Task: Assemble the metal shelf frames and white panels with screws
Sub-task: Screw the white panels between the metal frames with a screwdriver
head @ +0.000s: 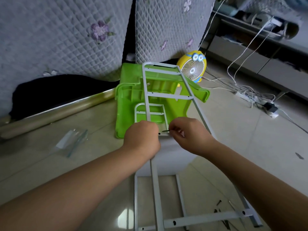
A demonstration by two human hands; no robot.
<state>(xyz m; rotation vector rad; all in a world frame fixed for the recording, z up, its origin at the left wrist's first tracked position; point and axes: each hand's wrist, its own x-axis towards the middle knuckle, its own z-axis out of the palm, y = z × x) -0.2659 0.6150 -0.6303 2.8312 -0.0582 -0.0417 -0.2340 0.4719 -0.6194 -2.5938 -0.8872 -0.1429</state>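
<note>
A tall white metal shelf frame stands tilted in front of me, its top leaning over a green plastic stool. My left hand grips the frame's left upright near a crossbar. My right hand pinches a dark screw and holds its tip at the crossbar, close to a dark hole. A second white frame shows behind the first, and a white panel lies under my wrists. Loose dark screws lie on the floor at the lower right.
A yellow cartoon desk fan stands behind the stool. White cables and a power strip trail over the tiled floor at the right. A clear plastic bag lies at the left. Quilted grey cushions and a metal bar fill the back left.
</note>
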